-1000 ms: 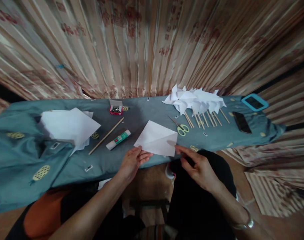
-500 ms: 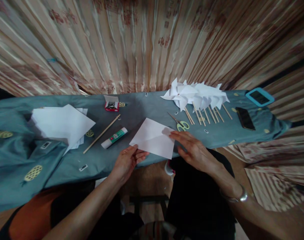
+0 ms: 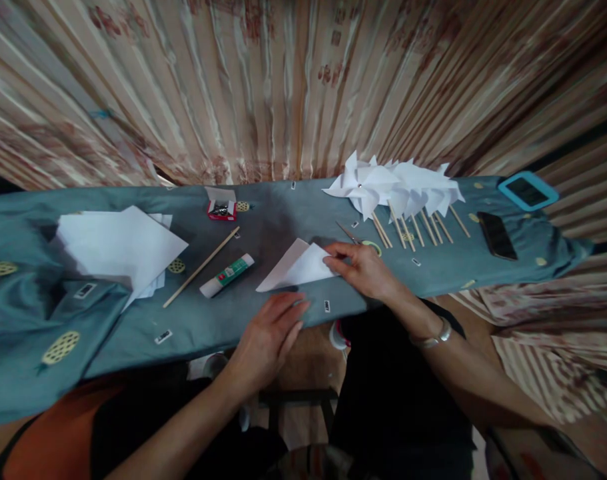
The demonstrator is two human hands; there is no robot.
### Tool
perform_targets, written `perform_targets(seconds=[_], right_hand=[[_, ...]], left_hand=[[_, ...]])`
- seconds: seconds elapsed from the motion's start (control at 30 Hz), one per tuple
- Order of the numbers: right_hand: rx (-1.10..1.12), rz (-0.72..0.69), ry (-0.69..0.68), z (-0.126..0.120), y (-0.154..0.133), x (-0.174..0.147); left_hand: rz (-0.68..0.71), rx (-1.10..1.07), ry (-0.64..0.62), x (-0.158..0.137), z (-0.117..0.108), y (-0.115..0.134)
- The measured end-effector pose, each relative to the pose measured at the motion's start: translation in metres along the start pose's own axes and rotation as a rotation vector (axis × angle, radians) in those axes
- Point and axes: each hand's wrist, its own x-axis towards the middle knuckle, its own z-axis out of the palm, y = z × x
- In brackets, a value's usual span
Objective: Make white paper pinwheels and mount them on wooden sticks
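A white sheet of paper (image 3: 300, 267), folded over on itself into a rough triangle, lies on the cloth in front of me. My right hand (image 3: 358, 267) pinches its right corner between thumb and fingers. Just below the paper's near edge, my left hand (image 3: 273, 333) hovers with its fingers stretched out, holding nothing. A glue stick (image 3: 228, 275) and a wooden stick (image 3: 200, 267) lie left of the paper. Scissors (image 3: 370, 245) with pale green handles rest behind my right hand, partly hidden by it.
A stack of white paper (image 3: 116, 243) lies on the left of the cloth-covered table (image 3: 283, 207). Near the back stands an open red box (image 3: 222, 210) of small metal pieces. Several paper pinwheels (image 3: 383, 183), a dark phone (image 3: 497, 235) and a blue-framed device (image 3: 528, 191) are on the right.
The flat sheet has been folded over, its right corner brought up and across. My right hand moved slightly left and up with that corner. My left hand let go of the paper and opened.
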Motion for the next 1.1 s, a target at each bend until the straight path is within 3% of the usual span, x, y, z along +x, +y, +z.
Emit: perform_targets(seconds=[0.1, 0.27, 0.47, 0.73, 1.1], right_hand=[[0.026, 0.049, 0.064, 0.008, 0.004, 0.014], [-0.016, 0.036, 0.175, 0.026, 0.016, 0.021], [-0.045, -0.009, 0.275, 0.042, 0.028, 0.021], [-0.072, -0.067, 0.292, 0.051, 0.035, 0.02], [-0.091, -0.032, 0.322, 0.058, 0.036, 0.024]], left_hand=[[0.179, 0.373, -0.06, 0.005, 0.005, -0.009], [0.203, 0.644, -0.156, 0.008, 0.015, -0.021], [0.219, 0.711, -0.183, 0.002, 0.02, -0.03], [0.233, 0.732, -0.172, 0.001, 0.02, -0.035], [0.212, 0.746, -0.196, 0.001, 0.019, -0.035]])
